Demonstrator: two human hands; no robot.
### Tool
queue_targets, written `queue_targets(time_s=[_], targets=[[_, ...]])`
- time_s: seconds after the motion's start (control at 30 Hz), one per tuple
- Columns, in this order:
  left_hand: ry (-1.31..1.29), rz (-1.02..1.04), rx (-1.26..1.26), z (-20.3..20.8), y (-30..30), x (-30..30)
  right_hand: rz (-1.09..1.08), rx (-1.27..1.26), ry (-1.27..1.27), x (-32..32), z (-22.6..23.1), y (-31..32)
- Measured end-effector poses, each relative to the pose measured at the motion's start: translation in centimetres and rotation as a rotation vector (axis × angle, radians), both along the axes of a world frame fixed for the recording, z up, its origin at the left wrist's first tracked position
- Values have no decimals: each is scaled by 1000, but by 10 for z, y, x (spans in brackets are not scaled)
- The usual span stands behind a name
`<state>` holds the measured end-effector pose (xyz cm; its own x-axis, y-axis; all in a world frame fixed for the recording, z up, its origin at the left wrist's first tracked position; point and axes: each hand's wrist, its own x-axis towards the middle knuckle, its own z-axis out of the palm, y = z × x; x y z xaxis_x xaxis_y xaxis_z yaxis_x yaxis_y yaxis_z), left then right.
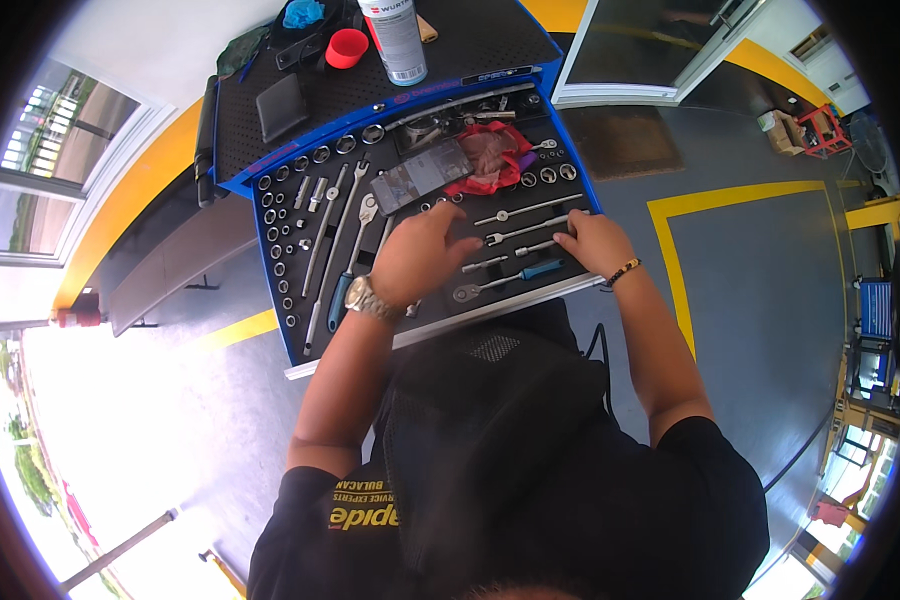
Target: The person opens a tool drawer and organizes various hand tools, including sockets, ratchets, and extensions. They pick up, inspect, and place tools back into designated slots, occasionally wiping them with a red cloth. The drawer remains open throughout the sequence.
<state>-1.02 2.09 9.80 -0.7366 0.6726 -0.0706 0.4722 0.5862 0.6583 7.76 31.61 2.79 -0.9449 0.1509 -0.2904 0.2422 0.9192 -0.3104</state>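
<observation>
An open blue tool drawer (275, 262) holds sockets and bars in a black foam insert. Above its middle is my left hand (420, 255), thumb apart from the bent fingers, with nothing visible in it. My right hand (600, 245) lies at the drawer's right edge, thumb and fingers apart, by the end of a flex-head bar (530, 230). Between the hands lie a short extension bar (485, 264) and a blue-handled ratchet (510, 280). Left of my left hand are a larger ratchet (367, 207) and several long bars. A phone (422, 176) lies beside a red cloth (492, 160).
On the cabinet top (360, 95) stand a spray can (398, 45), a red cup (346, 48) and a black wallet-like item (281, 108). A long bench (175, 262) is at left. Yellow lines (675, 260) mark the grey floor at right.
</observation>
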Motion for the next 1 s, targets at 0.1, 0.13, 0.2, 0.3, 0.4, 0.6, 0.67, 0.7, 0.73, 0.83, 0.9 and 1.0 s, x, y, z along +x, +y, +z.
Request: queue_targets(time_s=[0.1, 0.13, 0.2, 0.3, 0.4, 0.6, 0.67, 0.7, 0.73, 0.83, 0.9, 1.0], targets=[[-247, 142, 724, 31, -24, 10, -63, -372, 84, 5, 0, -13], [-497, 122, 1061, 39, -32, 9, -18, -579, 133, 4, -2, -19], [-765, 165, 1507, 48, -38, 9, 70, -999, 231, -3, -6, -38], [-867, 227, 1709, 27, -30, 3, 216, -1544, 197, -19, 19, -76], [-898, 369, 1749, 2, -22, 3, 301, -1653, -175, -27, 43, -88], [-946, 415, 1573, -48, -23, 3, 190, -1392, -220, -28, 9, -88], [-937, 351, 1398, -68, -37, -2, 154, -1398, -230, -28, 1, -80], [-934, 320, 1305, -77, -44, -2, 149, -1406, -237, -28, -1, -76], [-899, 298, 1217, -82, -50, -2, 143, -1419, -239, -27, -3, -74], [-662, 289, 833, -101, -64, -9, 80, -1505, -244, -22, -15, -69], [-236, 435, 603, -104, -56, -15, 39, -1536, -195, -18, -19, -63], [472, 403, 59, -89, -43, -37, -48, -1649, -97, -15, -18, -63]])
